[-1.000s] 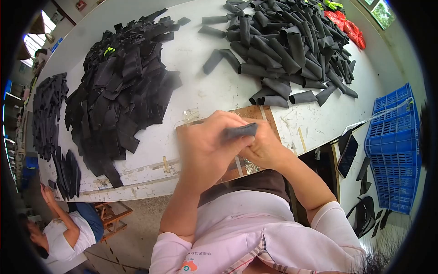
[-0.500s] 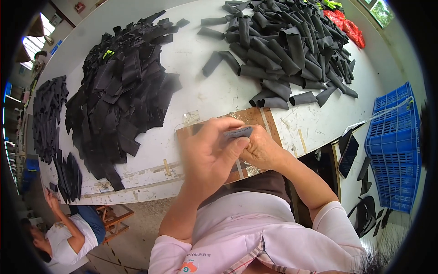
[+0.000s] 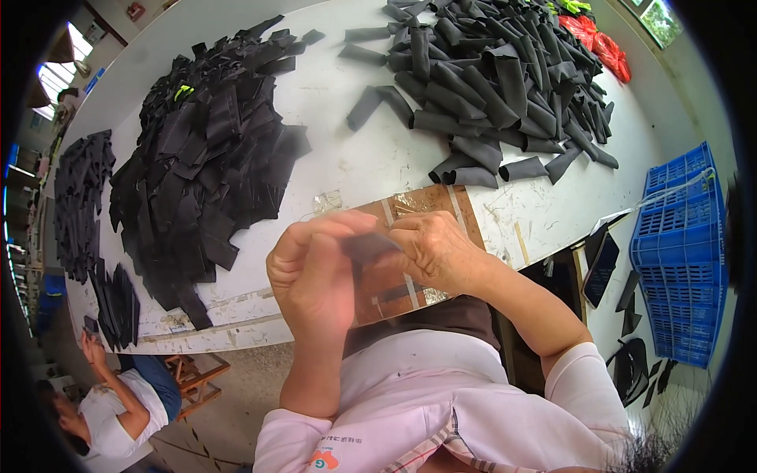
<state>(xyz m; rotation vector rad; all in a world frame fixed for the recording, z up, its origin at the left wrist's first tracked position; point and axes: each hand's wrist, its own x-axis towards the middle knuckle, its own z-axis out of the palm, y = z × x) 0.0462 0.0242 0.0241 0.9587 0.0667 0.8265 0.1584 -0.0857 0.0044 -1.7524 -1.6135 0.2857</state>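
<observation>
My left hand (image 3: 315, 272) and my right hand (image 3: 438, 248) meet above the near edge of the white table (image 3: 355, 150). Between their fingers they pinch one small dark grey flat piece (image 3: 369, 246), blurred by motion. Under the hands lies a brown board (image 3: 441, 205) with strips of clear tape on it. A heap of flat black pieces (image 3: 197, 165) spreads to the left of my hands. A heap of folded dark grey pieces (image 3: 497, 71) lies at the far right of the table.
A blue plastic crate (image 3: 678, 252) stands on the floor at the right, with black scraps around it. Another stack of black pieces (image 3: 79, 197) lies at the table's left end. A seated person (image 3: 110, 402) in a white top is at the lower left. Red items (image 3: 595, 43) lie at the far right.
My hands have dropped slightly toward me with the dark piece still between them; the left hand's fingers have shifted over it. The heaps have not moved.
</observation>
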